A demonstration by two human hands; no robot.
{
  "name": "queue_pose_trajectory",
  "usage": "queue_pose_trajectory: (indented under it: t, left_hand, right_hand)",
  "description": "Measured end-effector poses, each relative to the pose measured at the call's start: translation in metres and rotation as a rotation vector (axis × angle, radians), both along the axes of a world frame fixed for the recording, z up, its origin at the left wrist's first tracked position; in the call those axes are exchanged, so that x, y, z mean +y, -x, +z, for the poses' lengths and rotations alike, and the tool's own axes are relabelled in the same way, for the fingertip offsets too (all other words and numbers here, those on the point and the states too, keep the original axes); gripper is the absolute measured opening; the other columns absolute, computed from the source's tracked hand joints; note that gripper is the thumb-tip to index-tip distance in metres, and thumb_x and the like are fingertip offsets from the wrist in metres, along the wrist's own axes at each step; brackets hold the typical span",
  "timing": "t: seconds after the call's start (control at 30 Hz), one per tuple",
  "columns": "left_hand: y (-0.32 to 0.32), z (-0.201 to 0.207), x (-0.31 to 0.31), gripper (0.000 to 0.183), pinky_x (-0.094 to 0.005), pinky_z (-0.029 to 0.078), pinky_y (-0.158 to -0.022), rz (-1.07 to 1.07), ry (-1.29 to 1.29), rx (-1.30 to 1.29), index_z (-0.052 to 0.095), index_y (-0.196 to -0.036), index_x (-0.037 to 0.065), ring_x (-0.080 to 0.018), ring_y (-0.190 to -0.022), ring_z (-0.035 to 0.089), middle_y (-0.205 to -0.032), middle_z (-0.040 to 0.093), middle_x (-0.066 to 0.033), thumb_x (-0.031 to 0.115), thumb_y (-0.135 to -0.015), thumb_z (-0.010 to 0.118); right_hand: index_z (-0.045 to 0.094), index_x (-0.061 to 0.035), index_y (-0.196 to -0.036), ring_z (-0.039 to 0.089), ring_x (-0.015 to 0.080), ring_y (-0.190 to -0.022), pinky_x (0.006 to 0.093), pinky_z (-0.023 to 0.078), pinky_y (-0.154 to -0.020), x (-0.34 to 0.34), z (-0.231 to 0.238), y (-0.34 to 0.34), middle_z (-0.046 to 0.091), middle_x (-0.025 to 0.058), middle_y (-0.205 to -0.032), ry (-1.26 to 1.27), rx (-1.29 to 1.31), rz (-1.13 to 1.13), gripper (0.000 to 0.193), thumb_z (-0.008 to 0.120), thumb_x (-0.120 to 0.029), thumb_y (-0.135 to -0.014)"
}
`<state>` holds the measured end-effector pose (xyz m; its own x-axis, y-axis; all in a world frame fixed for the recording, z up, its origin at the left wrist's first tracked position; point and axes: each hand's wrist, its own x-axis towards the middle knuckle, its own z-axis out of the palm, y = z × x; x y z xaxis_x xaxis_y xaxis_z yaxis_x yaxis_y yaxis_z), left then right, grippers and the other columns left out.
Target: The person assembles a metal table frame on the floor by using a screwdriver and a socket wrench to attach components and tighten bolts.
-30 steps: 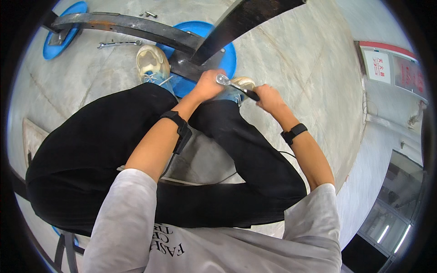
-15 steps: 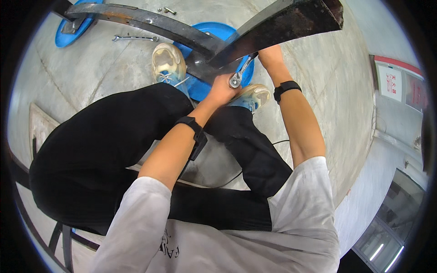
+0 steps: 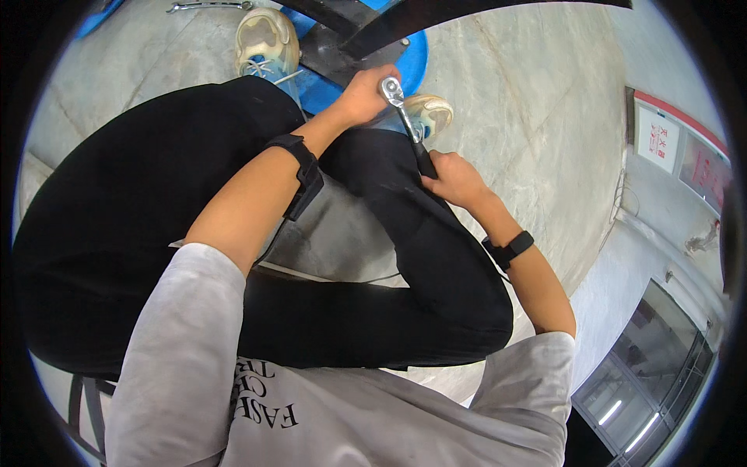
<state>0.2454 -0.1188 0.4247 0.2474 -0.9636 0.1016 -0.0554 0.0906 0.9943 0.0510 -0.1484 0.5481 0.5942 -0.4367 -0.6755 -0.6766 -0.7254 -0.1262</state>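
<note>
My right hand (image 3: 457, 180) is wrapped round the black handle of a ratchet wrench (image 3: 406, 117). At the wrench's silver head, my left hand (image 3: 367, 95) is closed, its fingertips partly hidden behind the head. What the ratchet's underside meets is out of sight. Just beyond my left hand, a dark steel plate (image 3: 325, 56) lies on a blue round base (image 3: 416, 66). A bolt head (image 3: 405, 41) shows at the plate's right side. A dark steel beam (image 3: 467, 11) rises from the plate toward the upper right.
My shoes (image 3: 267, 43) flank the blue base. A combination wrench (image 3: 208, 5) lies on the floor at the far left. Under my legs is a grey board (image 3: 334, 233), with a thin black cable beside it. A red-topped cabinet (image 3: 673, 144) stands at the right wall.
My right hand has swung the ratchet handle from beyond the head back toward me and to the right. My left hand stays at the head. The view has tilted nearer my body.
</note>
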Motion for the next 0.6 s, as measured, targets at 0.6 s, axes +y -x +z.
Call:
queue_pose_trajectory:
  t: [0.6]
  left_hand:
    - [0.004, 0.002, 0.007, 0.015, -0.0325, 0.044, -0.064, 0.031, -0.073, -0.093, 0.056, -0.084, 0.000, -0.0318, -0.069, 0.057, -0.074, 0.056, -0.0198, 0.007, -0.071, 0.060]
  right_hand:
    - [0.059, -0.0086, -0.096, 0.048, 0.0331, -0.101, 0.0444, 0.038, -0.085, -0.163, -0.051, -0.114, 0.055, 0.0147, -0.103, 0.860, -0.625, 0.465, 0.024, 0.046, -0.014, -0.077]
